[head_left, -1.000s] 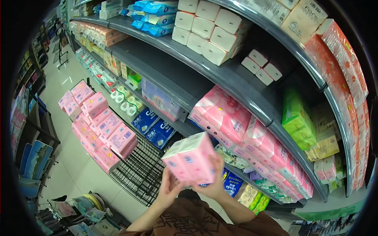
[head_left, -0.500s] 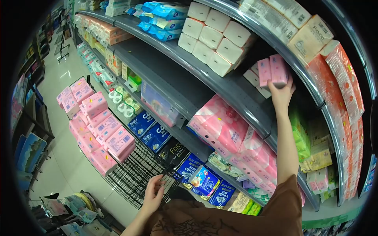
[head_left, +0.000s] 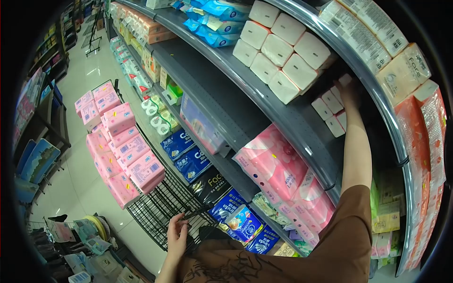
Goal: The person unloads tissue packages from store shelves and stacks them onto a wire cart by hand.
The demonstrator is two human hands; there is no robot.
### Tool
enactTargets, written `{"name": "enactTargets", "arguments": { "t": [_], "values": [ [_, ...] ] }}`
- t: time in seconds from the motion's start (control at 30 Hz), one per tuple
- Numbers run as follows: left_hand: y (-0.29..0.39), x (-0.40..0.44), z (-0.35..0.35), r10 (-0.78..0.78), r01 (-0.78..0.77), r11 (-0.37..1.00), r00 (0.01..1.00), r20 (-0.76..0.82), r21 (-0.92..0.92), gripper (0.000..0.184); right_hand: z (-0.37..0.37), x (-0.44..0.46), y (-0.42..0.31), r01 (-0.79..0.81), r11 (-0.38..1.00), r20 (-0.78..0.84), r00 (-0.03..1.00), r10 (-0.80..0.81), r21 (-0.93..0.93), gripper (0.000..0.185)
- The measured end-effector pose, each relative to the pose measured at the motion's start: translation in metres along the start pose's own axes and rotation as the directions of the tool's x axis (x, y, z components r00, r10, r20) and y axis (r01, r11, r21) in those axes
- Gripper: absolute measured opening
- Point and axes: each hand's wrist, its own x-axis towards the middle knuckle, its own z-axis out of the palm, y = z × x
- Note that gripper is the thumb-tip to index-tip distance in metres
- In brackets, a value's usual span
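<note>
My right hand (head_left: 348,90) reaches deep into the upper shelf. It is at the far end of a small group of white-ended tissue packs (head_left: 333,104), touching or very close to them; its fingers are in shadow. Low in the view, my left hand (head_left: 176,234) is beside the near end of a black wire cart (head_left: 163,207), fingers loosely bent and apart, with nothing visible in it. Stacked pink tissue packs (head_left: 134,152) stand in the cart.
A large block of white-ended packs (head_left: 283,49) and blue wipes packs (head_left: 219,23) share the upper shelf (head_left: 278,115). Large pink bundles (head_left: 283,165) lie lower. Blue bags (head_left: 245,224) are near the floor. Clothing and a rack stand at left.
My right hand has pushed farther into the shelf, and the pink pack it held now lines up with the small group, its white ends facing out. My left hand has shifted slightly. The view has turned.
</note>
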Motion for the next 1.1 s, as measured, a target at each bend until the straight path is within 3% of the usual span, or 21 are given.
{"name": "enactTargets", "arguments": {
  "t": [0.07, 0.17, 0.27, 0.3, 0.33, 0.37, 0.4, 0.43, 0.47, 0.5, 0.53, 0.57, 0.63, 0.67, 0.73, 0.8, 0.9, 1.0, 1.1],
  "values": [
    [0.001, 0.002, 0.000, -0.037, 0.037, 0.999, 0.999, -0.016, 0.011, 0.040, 0.008, 0.000, 0.003, 0.023, 0.999, -0.027, 0.999, -0.023, -0.022, 0.113],
    [-0.002, 0.006, -0.004, 0.013, -0.012, 0.999, 0.999, -0.043, 0.032, 0.040, -0.015, 0.006, -0.014, -0.051, 0.933, 0.200, 0.971, 0.129, -0.356, 0.098],
    [0.021, 0.002, -0.019, 0.052, -0.050, 0.992, 0.998, -0.019, 0.117, 0.044, 0.030, 0.038, 0.038, 0.202, 0.971, 0.415, 0.900, -0.131, -0.130, 0.082],
    [0.020, 0.004, -0.025, 0.204, -0.192, 0.963, 0.978, -0.047, 0.191, 0.044, 0.050, 0.043, 0.058, 0.289, 0.957, 0.440, 0.864, -0.243, -0.038, 0.077],
    [0.030, 0.004, -0.032, 0.219, -0.200, 0.949, 0.974, -0.053, 0.242, 0.044, 0.058, 0.036, 0.068, 0.345, 0.939, 0.396, 0.863, -0.314, -0.007, 0.072],
    [0.039, 0.005, -0.040, 0.244, -0.215, 0.935, 0.967, -0.072, 0.280, 0.044, 0.052, 0.002, 0.078, 0.461, 0.880, 0.088, 0.887, -0.453, -0.116, 0.070],
    [0.042, 0.008, -0.050, 0.262, -0.222, 0.930, 0.959, -0.106, 0.292, 0.045, 0.008, -0.035, 0.047, 0.285, 0.946, -0.049, 0.954, -0.296, -0.152, 0.066],
    [0.043, 0.011, -0.058, 0.280, -0.233, 0.926, 0.951, -0.130, 0.296, 0.045, -0.045, -0.089, -0.004, 0.102, 0.994, -0.004, 0.995, -0.102, -0.028, 0.064],
    [0.042, 0.015, -0.069, 0.330, -0.252, 0.895, 0.929, -0.167, 0.368, 0.046, -0.117, -0.143, -0.071, 0.038, 0.989, 0.135, 0.989, -0.057, 0.140, 0.059],
    [0.042, 0.018, -0.078, 0.379, -0.267, 0.859, 0.905, -0.192, 0.436, 0.046, -0.118, -0.200, -0.081, 0.369, 0.888, -0.185, 0.926, -0.328, 0.273, 0.051],
    [0.047, 0.024, -0.086, 0.405, -0.254, 0.838, 0.884, -0.236, 0.484, 0.047, -0.143, -0.258, -0.111, 0.378, 0.758, -0.095, 0.916, -0.390, 0.531, 0.048],
    [0.051, 0.030, -0.094, 0.392, -0.216, 0.841, 0.876, -0.281, 0.497, 0.048, -0.170, -0.325, -0.142, 0.119, 0.685, 0.140, 0.940, -0.311, 0.719, 0.042],
    [0.051, 0.050, -0.111, 0.407, -0.190, 0.816, 0.860, -0.307, 0.546, 0.051, -0.192, -0.427, -0.170, 0.002, 0.437, 0.272, 0.781, -0.562, 0.899, 0.036],
    [0.054, 0.064, -0.117, 0.381, -0.172, 0.835, 0.866, -0.324, 0.523, 0.054, -0.212, -0.454, -0.188, 0.212, 0.450, 0.196, 0.686, -0.701, 0.868, 0.038],
    [0.060, 0.093, -0.120, 0.314, -0.128, 0.873, 0.886, -0.341, 0.470, 0.059, -0.247, -0.494, -0.218, -0.061, 0.368, 0.300, 0.707, -0.640, 0.928, 0.036],
    [0.057, 0.141, -0.127, 0.059, -0.015, 0.994, 0.910, -0.411, 0.111, 0.070, -0.271, -0.513, -0.228, -0.210, 0.323, 0.375, 0.684, -0.626, 0.923, 0.034],
    [0.036, 0.220, -0.145, 0.238, -0.047, 0.941, 0.795, -0.557, 0.335, 0.079, -0.282, -0.521, -0.228, -0.280, 0.306, 0.415, 0.643, -0.644, 0.910, 0.032],
    [0.035, 0.250, -0.150, 0.134, 0.030, 0.948, 0.866, -0.482, 0.318, 0.083, -0.286, -0.528, -0.215, -0.295, 0.367, 0.468, 0.634, -0.615, 0.882, 0.027],
    [0.030, 0.245, -0.114, 0.378, 0.087, 0.807, 0.683, -0.625, 0.584, 0.085, -0.286, -0.542, -0.202, -0.339, 0.442, 0.544, 0.668, -0.508, 0.830, 0.025]
  ]
}}
